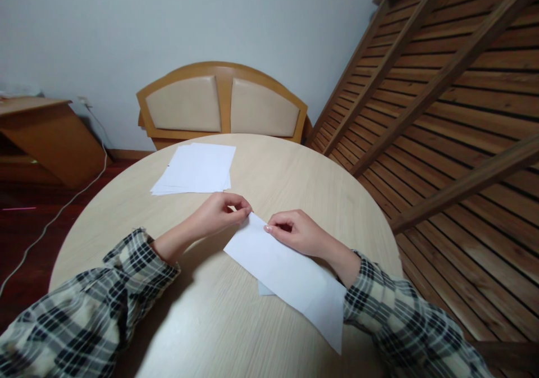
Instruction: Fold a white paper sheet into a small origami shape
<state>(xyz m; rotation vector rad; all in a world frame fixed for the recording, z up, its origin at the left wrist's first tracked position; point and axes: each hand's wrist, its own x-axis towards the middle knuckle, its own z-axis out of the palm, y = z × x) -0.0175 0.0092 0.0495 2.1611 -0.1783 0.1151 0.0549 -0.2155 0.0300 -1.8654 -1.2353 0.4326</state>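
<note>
**Long, blank white paper sheet [286, 277] held at the right on a pale, round wood-grain tabletop [189, 322]**

The sheet lies slantwise, its far end toward the middle and its other end toward the near right. The left hand [221, 212] is nearly closed, thumb and forefinger pinching the far left corner. The right hand [301, 232] is loosely curled, its thumb tip at the long far edge; whether it grips the paper or merely presses it, I cannot tell. A small pale bluish paper corner [265, 289] peeks out from under the near long edge; whether it belongs to the same sheet is unclear.

At the far left of the tabletop, just beyond the left hand, sits an uneven stack of white paper [202, 167]. Black-and-white plaid sleeves [130, 288] cross the near left and near right, the right one hiding a little of the sheet's right end.

Past the far rim stands an arched, yellow-brown wooden headboard [226, 100] with two cream panels, against a pale wall [269, 18]. A tall, brown slatted wooden frame [463, 142] leans close along the right. Well to the left is a brown wooden cabinet [50, 142]; a thin white cable [69, 203] trails beside it over the dark red floor [25, 237].
</note>
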